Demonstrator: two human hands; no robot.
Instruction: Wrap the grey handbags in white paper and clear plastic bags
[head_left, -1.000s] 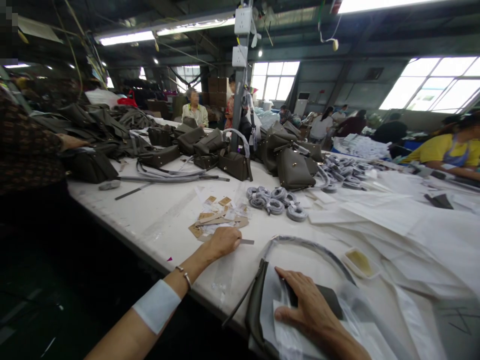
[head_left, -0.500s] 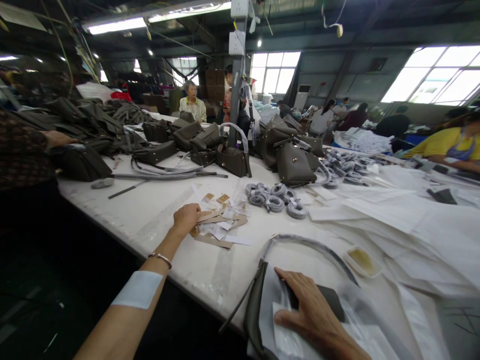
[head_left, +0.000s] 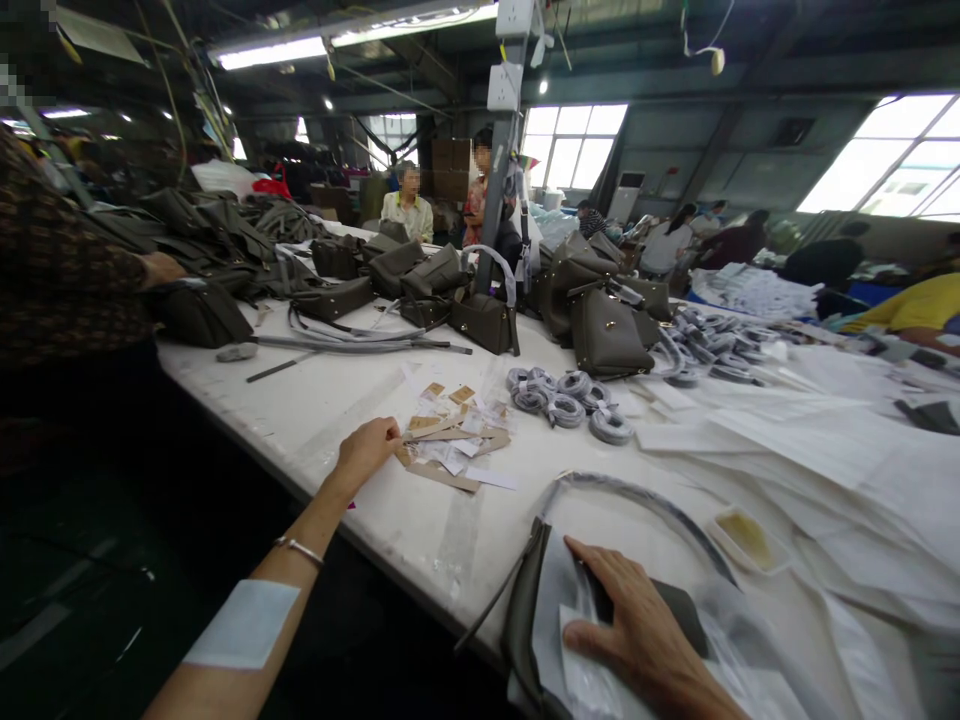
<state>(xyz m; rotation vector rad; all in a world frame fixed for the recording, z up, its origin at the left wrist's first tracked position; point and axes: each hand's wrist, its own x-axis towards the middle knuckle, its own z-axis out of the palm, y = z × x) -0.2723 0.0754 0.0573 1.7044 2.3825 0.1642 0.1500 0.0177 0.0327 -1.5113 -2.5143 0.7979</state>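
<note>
My left hand is at the near left edge of a loose pile of paper tags and small clear packets. Its fingers are pinched together; what lies between them, if anything, is too small to make out. My right hand lies with thumb and fingers spread on a dark grey-brown handbag at the table's front edge. Pale sheet and clear plastic cover part of the bag under the palm. The bag's wrapped handle arches away over the tabletop.
Coiled wrapped straps lie beyond the pile, with several handbags behind them. To the right are white sheets and a small tray of yellowish stuff. A co-worker's hand rests by bags at left. A post rises mid-table.
The view has turned slightly left, so the table appears further right. My left hand has drawn back a little from the tag pile. My right hand stays on the handbag.
</note>
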